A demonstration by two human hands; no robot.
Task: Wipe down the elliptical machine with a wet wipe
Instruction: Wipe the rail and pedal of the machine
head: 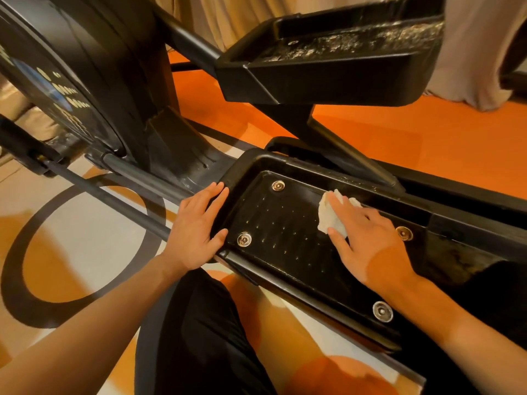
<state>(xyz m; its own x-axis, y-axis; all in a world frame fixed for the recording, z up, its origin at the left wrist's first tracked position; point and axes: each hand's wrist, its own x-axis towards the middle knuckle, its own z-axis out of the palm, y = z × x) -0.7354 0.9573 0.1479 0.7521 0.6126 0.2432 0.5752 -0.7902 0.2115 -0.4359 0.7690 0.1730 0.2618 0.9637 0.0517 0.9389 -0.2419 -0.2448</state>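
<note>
- Head view: we see the elliptical machine (pixel 125 69), black, filling the upper left, with both its pedals in frame.
- Near pedal (pixel 288 252) sits low at centre and looks glossy. We count four round metal bolts on its bed; one bolt (pixel 244 239) lies just beside the left thumb.
- Wet wipe (pixel 330 216) is white and crumpled, lying on the near pedal's bed by its far wall, under the right hand.
- Right hand (pixel 370 243): its fingers (pixel 340 203) are straight and spread, pressing the wipe flat onto the pedal, thumb touching the wipe's near edge. There is no curl round it.
- Left hand (pixel 196 229): its fingers (pixel 218 196) are straight and together, lying flat on the pedal's left rim, thumb along the rim edge. It holds nothing.
- Far pedal (pixel 328 67) sits raised at the top, its bed covered in pale dust or grit.
- A dark rail (pixel 134 173) runs from the housing toward the left hand.
- The floor (pixel 427 138) is orange, patterned cream and black at left.
- A pale curtain (pixel 470 52) hangs at upper right.
- The person's dark trousers (pixel 199 337) show at the bottom.
</note>
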